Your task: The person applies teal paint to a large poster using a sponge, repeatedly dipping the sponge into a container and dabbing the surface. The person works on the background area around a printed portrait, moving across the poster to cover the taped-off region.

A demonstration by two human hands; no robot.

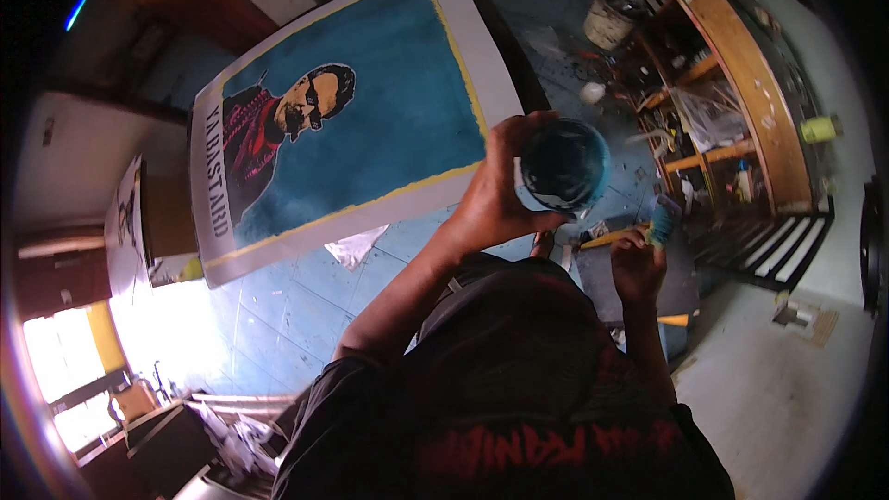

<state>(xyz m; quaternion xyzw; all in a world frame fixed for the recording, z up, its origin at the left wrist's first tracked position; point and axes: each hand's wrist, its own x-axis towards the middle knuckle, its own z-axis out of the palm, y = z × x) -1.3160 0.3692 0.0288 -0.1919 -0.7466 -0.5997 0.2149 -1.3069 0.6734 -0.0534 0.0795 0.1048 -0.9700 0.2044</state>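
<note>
While the left hand (488, 196) holds a round container (563, 165) in front of the torso, the brush (665, 218) stands to its right and a little lower in the picture, with a clear gap between the two. The container's wide mouth faces up toward the camera, showing dark teal paint inside, and the brush's long axis runs nearly upright in the picture, its broad, blue-stained head at the top. The left hand's thumb and fingers are spread wide, curved around the container's side, with the thumb at its lower edge. The right hand (639, 268) is closed narrowly on the brush below its head; how each finger sits is too small and dark to tell. The painted portrait (389, 143), bordered in yellow on a white sheet (495, 83), lies left of both hands; the left hand is much the nearer, overlapping the sheet's edge in this view.
</note>
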